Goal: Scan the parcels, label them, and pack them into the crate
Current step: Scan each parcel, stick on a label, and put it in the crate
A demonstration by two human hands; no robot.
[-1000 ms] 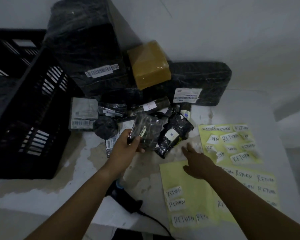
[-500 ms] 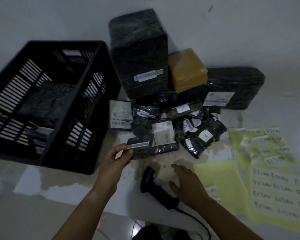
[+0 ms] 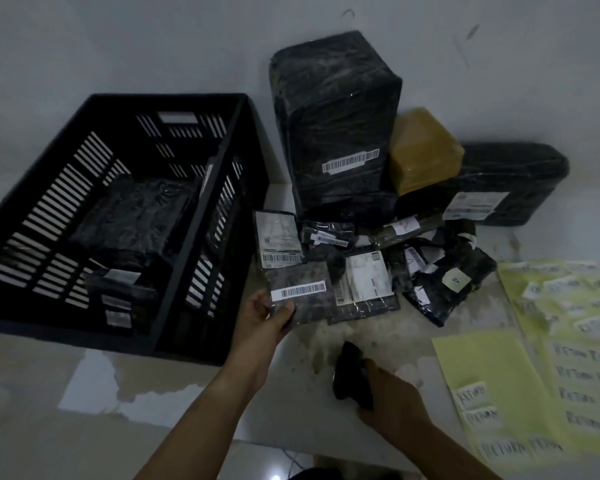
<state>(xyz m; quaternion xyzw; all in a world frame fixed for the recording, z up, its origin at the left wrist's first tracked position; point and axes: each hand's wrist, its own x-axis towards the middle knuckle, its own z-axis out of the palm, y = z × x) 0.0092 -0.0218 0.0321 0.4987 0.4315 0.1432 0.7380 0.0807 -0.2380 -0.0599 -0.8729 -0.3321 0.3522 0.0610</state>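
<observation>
right hand (image 3: 394, 398) has dropped from hovering over the scanner (image 3: 349, 372) to gripping it, fingers curled round its handle near the counter's (image 3: 309, 344) front edge. left hand (image 3: 262, 318) has swung the small parcel (image 3: 302, 299) round so that its barcode strip (image 3: 298, 291) faces up; thumb on top, fingers underneath, clamped on the near left corner.

that parcel hangs just off the crate's (image 3: 167, 97) right wall, in front of the heap. it's a flat packet in dark crinkled wrap, slightly tilted, with the white strip across its upper part; i see no return sticker on it.

by my reckoning the job is early on. a few wrapped parcels (image 3: 132, 213) lie in the crate, while most, the tall black parcel (image 3: 336, 123) among them, are piled along the counter's back edge by the wall. this one looks due for scanning, then a label from the yellow sticker sheets (image 3: 482, 362) at the right edge.
</observation>
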